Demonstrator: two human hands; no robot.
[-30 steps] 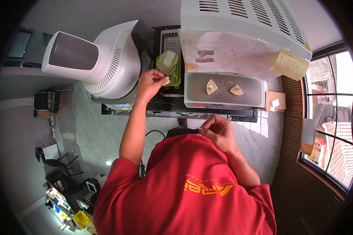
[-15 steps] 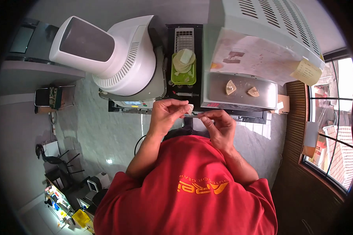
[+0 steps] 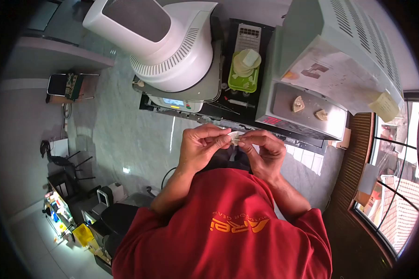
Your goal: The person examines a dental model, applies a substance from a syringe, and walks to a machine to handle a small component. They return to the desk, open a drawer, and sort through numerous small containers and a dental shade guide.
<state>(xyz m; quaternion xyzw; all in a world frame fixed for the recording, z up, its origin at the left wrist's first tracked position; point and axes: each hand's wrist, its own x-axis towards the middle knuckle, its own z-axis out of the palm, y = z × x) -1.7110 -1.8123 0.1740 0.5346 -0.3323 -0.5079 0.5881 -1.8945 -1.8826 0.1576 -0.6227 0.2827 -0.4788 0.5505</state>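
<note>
Between my two hands is a small pale ridged piece (image 3: 234,137), held by the fingertips. My left hand (image 3: 201,145) pinches its left side with thumb and forefinger. My right hand (image 3: 264,149) has its thumb and fingers closed at the piece's right side. Beyond the hands, a white syringe (image 3: 241,103) lies on the dark bench. Farther back, a green tray (image 3: 243,84) holds stacked round pale discs (image 3: 246,63) with a white block on top.
A large white machine (image 3: 172,56) stands at the left of the bench. To the right, a grey machine (image 3: 307,56) has a metal plate (image 3: 284,100) carrying two wedge-shaped beige pieces (image 3: 298,104). A window (image 3: 395,172) is at far right.
The view has shifted and tilted, so the bench and machines appear farther right and higher. My hands are closer together, and more of the ridged piece's face shows.
</note>
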